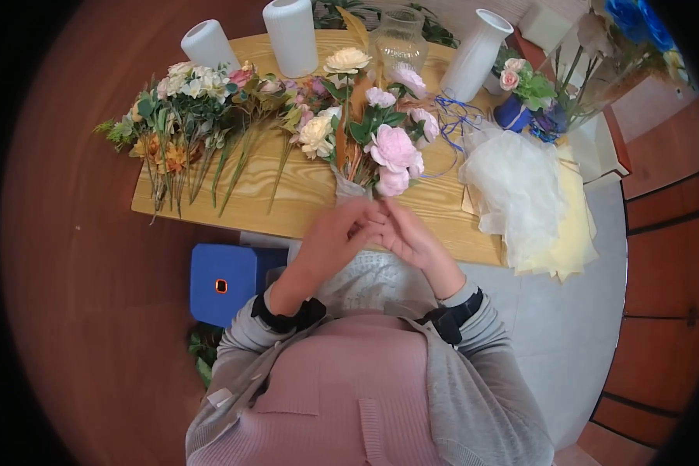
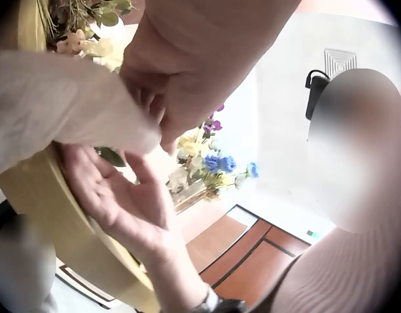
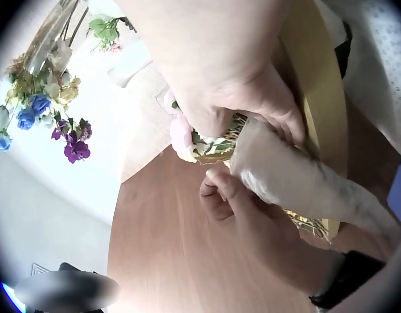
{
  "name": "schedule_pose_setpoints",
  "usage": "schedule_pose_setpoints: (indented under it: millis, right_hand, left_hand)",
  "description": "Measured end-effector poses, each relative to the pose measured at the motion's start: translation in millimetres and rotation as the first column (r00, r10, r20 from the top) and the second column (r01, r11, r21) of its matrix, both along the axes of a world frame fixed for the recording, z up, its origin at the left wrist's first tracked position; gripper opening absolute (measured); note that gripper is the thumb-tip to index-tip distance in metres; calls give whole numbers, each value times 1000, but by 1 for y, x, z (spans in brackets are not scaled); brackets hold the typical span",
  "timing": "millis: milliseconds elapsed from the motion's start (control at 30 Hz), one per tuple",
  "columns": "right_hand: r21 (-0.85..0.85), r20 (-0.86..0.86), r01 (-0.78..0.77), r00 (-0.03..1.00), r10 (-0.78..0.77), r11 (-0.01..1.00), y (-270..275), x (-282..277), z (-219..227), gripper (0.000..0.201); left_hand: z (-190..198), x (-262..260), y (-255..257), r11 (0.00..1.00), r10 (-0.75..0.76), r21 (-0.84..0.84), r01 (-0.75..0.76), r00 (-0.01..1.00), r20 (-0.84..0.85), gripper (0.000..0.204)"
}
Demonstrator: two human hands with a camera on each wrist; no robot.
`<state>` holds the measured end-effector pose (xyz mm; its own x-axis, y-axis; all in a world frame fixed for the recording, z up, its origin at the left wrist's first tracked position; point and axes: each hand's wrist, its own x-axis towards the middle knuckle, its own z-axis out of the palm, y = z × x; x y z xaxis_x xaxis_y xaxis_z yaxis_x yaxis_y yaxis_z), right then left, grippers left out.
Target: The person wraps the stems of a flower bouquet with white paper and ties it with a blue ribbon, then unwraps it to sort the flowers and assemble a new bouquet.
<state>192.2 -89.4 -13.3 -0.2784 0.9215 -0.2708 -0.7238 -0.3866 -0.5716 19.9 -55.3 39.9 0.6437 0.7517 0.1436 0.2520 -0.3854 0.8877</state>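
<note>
A bouquet of pink peonies (image 1: 392, 148) and cream flowers (image 1: 317, 136) lies at the table's front edge, its stems in a whitish wrap (image 3: 291, 169). Both hands meet at the wrapped stems. My left hand (image 1: 330, 239) has its fingers bent beside the wrap, thumb close to the forefinger; I cannot tell whether they pinch something thin. My right hand (image 1: 413, 237) lies with its palm turned up in the left wrist view, its extended fingers passing behind the wrap (image 2: 63, 104). Loose dry stems show at the wrap's lower end in the right wrist view.
Cut flower stems (image 1: 198, 89) lie along the table's left side. White vases (image 1: 291, 39) and a glass vase (image 1: 400, 43) stand at the back. Blue ribbon (image 1: 454, 116), white gauze (image 1: 512, 182) and yellow paper (image 1: 573, 225) are to the right. A blue box (image 1: 224, 283) stands below.
</note>
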Motion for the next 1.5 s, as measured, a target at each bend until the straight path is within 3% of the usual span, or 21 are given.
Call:
schedule_pose_setpoints:
  millis: [33,67,133,167,267,300,333,367,433,467,533,633,933,1000,1133,1200,1300,1367,1400,1467,1500]
  right_hand:
    - [47,-136,-42,990,48,998,2,6,-4,31]
    - [97,-268,-76,958,100,992,3,7,-3,32]
    - [25,-41,-30,999,31,999,1,-2,9,29]
    - [-31,196,39,980,-32,999,0,-6,14,26]
    - [64,338,-12,941,-11,998,-2,-9,9,30]
    - [65,338,-12,941,-11,998,-2,-9,7,30]
    - [72,370,8,928,-34,997,-2,-10,6,32]
    - [79,402,27,914,-56,997,-1,-10,5,36]
    - [84,552,-1,832,-46,996,-1,-6,11,35]
    - [83,687,-27,726,-38,996,-2,-4,13,34]
    - [137,740,4,665,-105,990,-5,1,1,28]
    - [200,767,57,612,-192,978,-7,5,-13,24]
    - [219,557,222,771,-308,950,-10,-7,-6,23]
    - [230,557,260,754,-347,938,-9,-4,-10,23]
    - [326,746,144,568,-348,934,-14,12,-14,24]
    - [322,763,144,546,-347,936,-18,10,-15,24]
    - [491,802,142,311,-510,859,-22,9,-7,23]
    - [468,881,73,-111,-459,881,-32,3,13,26]
    - [470,880,74,-115,-461,880,-32,1,14,26]
    - [773,406,-299,-443,-799,559,-32,-5,18,28]
    - [774,402,-302,-445,-801,556,-34,-12,21,28]
  left_hand:
    - [0,-1,-2,963,-85,-223,152,956,282,19]
    - [15,-5,-3,964,-79,-224,144,957,279,19]
    - [45,-21,0,623,-295,-676,393,919,262,28]
    - [41,-28,7,624,-291,-678,389,920,260,28]
    - [7,-37,24,797,37,-601,60,988,149,34]
    - [-6,-37,27,991,107,-86,-106,994,7,38]
    - [-12,-36,28,865,240,470,-178,968,-75,43]
    - [-17,-36,25,864,241,470,-178,968,-76,43]
    - [-26,-36,16,984,176,46,-170,960,-217,50]
    - [-31,-37,20,985,175,44,-169,960,-218,50]
    - [-36,-41,33,920,27,-383,-80,990,-142,46]
    - [-35,-40,43,817,67,-569,-93,996,-66,48]
    - [-56,-12,27,946,34,-324,-9,997,70,33]
    - [-57,-16,38,886,41,-464,18,992,118,32]
    - [-30,-20,34,675,123,-725,138,947,295,29]
    - [-40,-18,32,684,139,-711,164,927,348,28]
    - [-46,-18,32,708,152,-684,173,909,388,26]
    - [-49,-17,32,721,162,-677,149,913,374,25]
    - [-50,-17,32,742,177,-656,140,902,393,24]
    - [-55,-17,31,763,191,-633,134,888,418,23]
    - [-57,-17,31,776,213,-623,101,887,409,21]
